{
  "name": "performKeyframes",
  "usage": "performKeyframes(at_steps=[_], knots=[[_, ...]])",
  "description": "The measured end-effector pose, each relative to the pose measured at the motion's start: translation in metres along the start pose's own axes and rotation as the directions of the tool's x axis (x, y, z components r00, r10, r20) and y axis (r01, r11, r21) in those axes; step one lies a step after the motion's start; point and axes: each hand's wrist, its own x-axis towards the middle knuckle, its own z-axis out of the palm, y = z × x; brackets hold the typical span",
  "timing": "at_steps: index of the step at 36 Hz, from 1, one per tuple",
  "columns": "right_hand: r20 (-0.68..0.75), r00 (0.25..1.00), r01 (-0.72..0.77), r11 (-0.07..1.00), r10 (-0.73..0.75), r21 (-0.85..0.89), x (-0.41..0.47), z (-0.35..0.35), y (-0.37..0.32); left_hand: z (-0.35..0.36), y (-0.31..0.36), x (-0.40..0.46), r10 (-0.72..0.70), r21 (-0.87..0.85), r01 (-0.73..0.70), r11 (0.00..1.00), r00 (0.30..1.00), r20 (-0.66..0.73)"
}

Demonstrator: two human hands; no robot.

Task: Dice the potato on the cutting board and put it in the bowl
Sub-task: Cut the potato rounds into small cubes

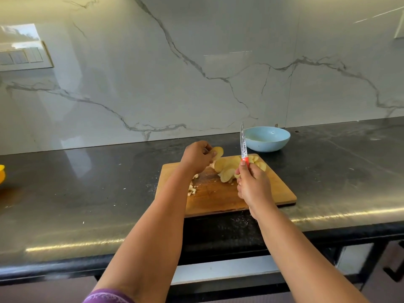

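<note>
- A wooden cutting board [218, 193] lies on a dark counter [87, 193]. Every place here is told from this board.
- The right hand [251, 189] is above the right part of the board. Its fingers are curled tight around the red handle of a knife [243, 149].
- The knife blade points up and away from the person, toward the far edge of the board. It touches no food.
- The left hand [196, 157] is over the far left corner of the board. Its fingers pinch one round potato slice [218, 152] and hold it up just past the far edge.
- More potato slices [229, 169] lie in a loose pile on the far middle of the board, between the two hands.
- Small diced potato bits [192, 189] sit at the left edge of the board, close to the left arm.
- A light blue bowl [267, 138] stands on the counter just behind the far right corner of the board. I cannot tell if any potato is in it.
- A white marble wall [196, 73] with grey lines rises behind the board.
- A yellow thing [1, 173] peeks in far to the left of the board. Too little of it shows to say what it is.
</note>
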Motion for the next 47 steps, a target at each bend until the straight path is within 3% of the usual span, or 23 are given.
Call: performKeyframes(at_steps=[4,9,15,18,22,25,27,32,34,40,43,47], knots=[[-0.003,1.0,0.015,1.0,-0.015,-0.022,0.001,0.001,0.002,-0.012,0.004,-0.015,-0.113,-0.076,0.107,0.991,0.989,-0.091],[-0.015,1.0,0.023,0.998,-0.024,-0.063,0.003,0.003,0.003,-0.025,0.013,-0.057,-0.223,-0.179,0.232,0.956,0.972,0.067],[0.01,0.998,0.063,0.988,-0.062,-0.142,0.001,0.004,0.002,-0.022,0.02,-0.077,-0.273,0.293,0.228,0.929,0.954,0.123],[0.004,0.998,0.064,0.984,-0.064,-0.165,-0.002,0.004,-0.001,-0.028,0.017,-0.075,-0.224,0.435,0.194,0.879,0.975,0.018],[0.066,0.995,0.096,0.942,-0.079,-0.322,-0.006,0.002,-0.004,-0.031,0.011,-0.08,-0.067,0.553,0.109,0.826,0.993,-0.096],[0.107,0.986,0.16,0.877,-0.125,-0.454,-0.012,0.004,-0.007,-0.027,0.008,-0.086,0.02,0.53,-0.01,0.848,1.0,-0.012],[0.107,0.977,0.212,0.833,-0.183,-0.511,-0.018,0.006,-0.007,-0.023,0.005,-0.09,0.041,0.594,-0.076,0.801,0.997,0.071],[0.1,0.895,0.409,0.709,-0.435,-0.575,-0.042,0.007,-0.005,-0.016,0.002,-0.092,0.043,0.613,-0.117,0.781,0.99,0.134],[0.087,0.878,0.421,0.674,-0.47,-0.607,-0.051,0.005,-0.007,-0.014,0.004,-0.096,0.067,0.598,-0.13,0.791,0.99,0.128],[0.125,0.939,0.303,0.592,-0.322,-0.747,-0.075,-0.011,-0.017,-0.013,-0.005,-0.102,0.143,0.428,-0.15,0.891,0.989,0.049],[0.186,0.957,0.28,0.55,-0.221,-0.787,-0.079,-0.016,-0.024,-0.016,-0.01,-0.102,0.135,0.483,-0.099,0.87,0.99,-0.042],[0.206,0.97,0.242,0.557,-0.128,-0.794,-0.079,-0.018,-0.037,-0.013,-0.016,-0.097,0.053,0.528,-0.028,0.849,0.998,-0.032]])
